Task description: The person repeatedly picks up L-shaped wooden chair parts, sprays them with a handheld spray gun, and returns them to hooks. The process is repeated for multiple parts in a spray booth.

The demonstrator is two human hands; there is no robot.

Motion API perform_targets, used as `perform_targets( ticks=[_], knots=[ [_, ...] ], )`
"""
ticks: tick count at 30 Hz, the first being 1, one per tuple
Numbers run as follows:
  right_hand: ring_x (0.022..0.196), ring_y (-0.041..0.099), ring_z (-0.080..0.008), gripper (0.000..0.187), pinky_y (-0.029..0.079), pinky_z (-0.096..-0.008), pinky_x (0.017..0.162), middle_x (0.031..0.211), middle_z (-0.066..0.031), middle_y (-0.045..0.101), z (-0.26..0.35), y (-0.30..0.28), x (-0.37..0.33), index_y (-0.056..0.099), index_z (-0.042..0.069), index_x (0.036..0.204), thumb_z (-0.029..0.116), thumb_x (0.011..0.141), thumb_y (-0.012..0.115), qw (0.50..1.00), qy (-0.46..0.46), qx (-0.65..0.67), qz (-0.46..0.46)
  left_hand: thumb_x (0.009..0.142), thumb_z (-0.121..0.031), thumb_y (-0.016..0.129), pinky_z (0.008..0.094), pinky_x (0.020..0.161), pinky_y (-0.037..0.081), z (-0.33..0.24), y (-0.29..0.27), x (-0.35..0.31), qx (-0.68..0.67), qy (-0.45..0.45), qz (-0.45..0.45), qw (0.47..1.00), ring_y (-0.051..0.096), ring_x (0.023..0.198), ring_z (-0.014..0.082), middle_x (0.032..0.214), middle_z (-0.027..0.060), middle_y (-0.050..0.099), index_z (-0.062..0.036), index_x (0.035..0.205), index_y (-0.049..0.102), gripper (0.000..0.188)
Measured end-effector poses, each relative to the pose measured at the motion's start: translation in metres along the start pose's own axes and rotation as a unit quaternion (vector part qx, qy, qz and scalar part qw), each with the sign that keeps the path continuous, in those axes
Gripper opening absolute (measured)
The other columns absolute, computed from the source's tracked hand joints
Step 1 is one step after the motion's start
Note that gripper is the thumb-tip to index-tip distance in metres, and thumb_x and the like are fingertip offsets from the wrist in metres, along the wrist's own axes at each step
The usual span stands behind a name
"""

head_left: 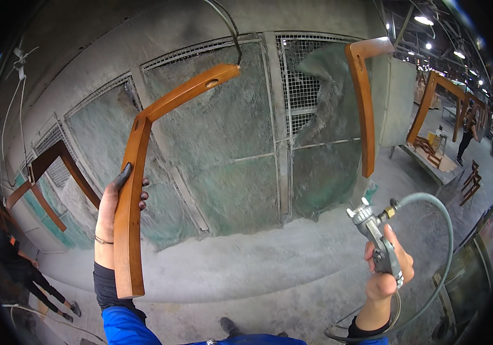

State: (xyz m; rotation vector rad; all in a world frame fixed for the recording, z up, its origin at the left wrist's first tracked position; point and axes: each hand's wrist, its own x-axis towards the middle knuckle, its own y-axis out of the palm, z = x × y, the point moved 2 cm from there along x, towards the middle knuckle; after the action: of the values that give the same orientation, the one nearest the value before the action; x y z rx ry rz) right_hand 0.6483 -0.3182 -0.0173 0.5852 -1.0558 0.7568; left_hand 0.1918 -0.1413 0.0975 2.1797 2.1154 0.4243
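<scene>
My left hand [107, 204] is wrapped round the lower leg of an angled, brown-stained wooden frame piece [130, 230]. Dark stains mark the thumb and fingertips. The piece's upper arm slants up to the right, has an oval hole, and meets a bent metal hook [230, 29] at its tip. On the right, my right hand [403, 257] grips a metal spray gun [380, 244] by its handle, its nozzle end tilted up and to the left. A grey hose [449, 230] joins the gun at a brass fitting and loops down. No spray is visible.
A similar wooden piece [364, 109] hangs at upper right; darker wooden frames [56, 154] hang at left. Ahead stands a wall of fibrous filter panels [217, 138] with wire mesh. One person [13, 253] is at far left, another [468, 131] beyond a table [436, 170] at right.
</scene>
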Motion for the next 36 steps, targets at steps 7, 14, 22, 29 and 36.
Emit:
perform_targets(
  ticks=[7, 14, 22, 29, 36],
  knots=[
    [0.050, 0.050, -0.0076, 0.094, 0.032, -0.0214, 0.044, 0.064, -0.0057, 0.061, -0.013, 0.019, 0.027, 0.064, -0.007, 0.131, 0.077, 0.092, 0.048, 0.998, 0.055, 0.041, -0.012, 0.103, -0.036, 0.059, 0.0241, 0.051, 0.056, 0.002, -0.011, -0.007, -0.010, 0.007, -0.003, 1.000, 0.063, 0.066, 0.0159, 0.093, 0.0107, 0.064, -0.0021, 0.133, 0.051, 0.046],
    [0.051, 0.050, -0.0074, 0.097, 0.031, -0.0216, 0.045, 0.065, -0.0057, 0.061, -0.016, 0.042, 0.025, 0.064, -0.008, 0.130, 0.079, 0.090, 0.049, 0.997, 0.063, 0.050, 0.000, 0.104, -0.034, 0.058, 0.0272, 0.052, 0.058, 0.002, -0.029, 0.000, -0.035, 0.006, 0.002, 0.999, 0.065, 0.069, 0.0194, 0.095, 0.0134, 0.064, 0.0003, 0.133, 0.049, 0.046],
    [0.053, 0.056, -0.0095, 0.097, 0.038, -0.0230, 0.047, 0.067, -0.0078, 0.063, -0.001, 0.108, 0.009, 0.068, -0.011, 0.120, 0.079, 0.088, 0.052, 0.995, 0.065, 0.066, 0.044, 0.103, -0.031, 0.060, 0.0351, 0.060, 0.062, -0.001, -0.062, 0.019, -0.093, -0.008, 0.034, 0.995, 0.067, 0.074, 0.0284, 0.098, 0.0180, 0.064, 0.0032, 0.129, 0.047, 0.044],
    [0.048, 0.053, -0.0098, 0.094, 0.038, -0.0223, 0.043, 0.065, -0.0074, 0.062, 0.033, 0.186, -0.014, 0.069, -0.009, 0.119, 0.078, 0.090, 0.049, 0.991, -0.017, 0.089, 0.096, 0.105, -0.029, 0.055, 0.0341, 0.059, 0.061, -0.001, -0.090, 0.036, -0.120, -0.033, 0.041, 0.991, 0.067, 0.077, 0.0271, 0.101, 0.0191, 0.062, 0.0031, 0.134, 0.043, 0.044],
    [0.047, 0.046, -0.0094, 0.104, 0.033, -0.0222, 0.043, 0.068, -0.0080, 0.059, 0.036, 0.200, -0.025, 0.058, -0.014, 0.126, 0.081, 0.090, 0.044, 0.992, 0.110, 0.003, -0.060, 0.106, -0.026, 0.051, 0.0396, 0.064, 0.065, 0.004, -0.133, 0.065, -0.146, -0.045, 0.122, 0.981, 0.070, 0.083, 0.0321, 0.106, 0.0214, 0.060, 0.0055, 0.134, 0.040, 0.044]
  ],
)
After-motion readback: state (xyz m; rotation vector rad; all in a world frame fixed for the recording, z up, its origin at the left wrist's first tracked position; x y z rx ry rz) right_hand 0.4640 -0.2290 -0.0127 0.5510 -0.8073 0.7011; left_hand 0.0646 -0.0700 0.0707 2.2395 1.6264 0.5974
